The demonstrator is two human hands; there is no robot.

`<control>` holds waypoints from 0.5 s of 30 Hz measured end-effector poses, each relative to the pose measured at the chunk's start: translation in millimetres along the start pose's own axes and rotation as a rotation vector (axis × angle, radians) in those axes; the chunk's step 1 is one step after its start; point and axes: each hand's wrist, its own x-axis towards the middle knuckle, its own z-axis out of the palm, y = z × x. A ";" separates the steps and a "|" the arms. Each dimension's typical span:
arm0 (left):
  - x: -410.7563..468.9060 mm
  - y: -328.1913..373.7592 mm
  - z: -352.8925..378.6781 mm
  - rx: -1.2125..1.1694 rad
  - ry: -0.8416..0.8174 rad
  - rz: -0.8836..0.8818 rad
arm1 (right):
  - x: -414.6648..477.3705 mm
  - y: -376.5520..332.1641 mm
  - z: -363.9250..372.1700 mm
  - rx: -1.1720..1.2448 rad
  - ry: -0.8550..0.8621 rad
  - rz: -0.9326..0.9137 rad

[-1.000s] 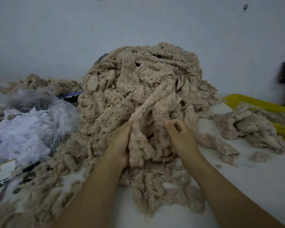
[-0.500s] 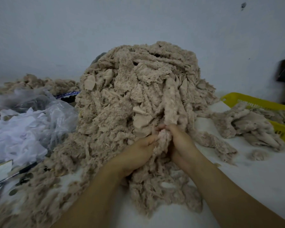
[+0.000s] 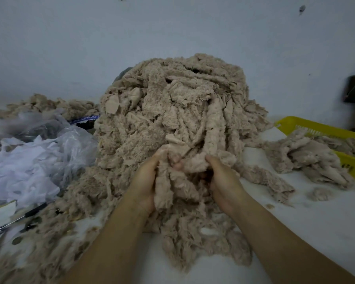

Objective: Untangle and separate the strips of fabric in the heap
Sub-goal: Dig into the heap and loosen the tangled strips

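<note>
The strips (image 3: pixel 213 128) in the heap (image 3: pixel 143 124) are tan cloth, soft and fuzzy like a teddy bear, with ragged, stringy edges. A few show a flat, smooth back. The bag (image 3: pixel 74 144) is clear plastic, crinkly and a bit shiny. The white scraps (image 3: pixel 19 173) look thin and soft. The basket (image 3: pixel 307 126) is hard yellow plastic, smooth. The surface (image 3: pixel 316 222) is white, smooth and dull. The wall (image 3: pixel 70 48) is pale and dull.
</note>
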 end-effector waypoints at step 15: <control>6.6 -7.8 -3.4 0.681 0.376 0.151 | 3.1 -4.3 -3.8 0.092 0.097 0.001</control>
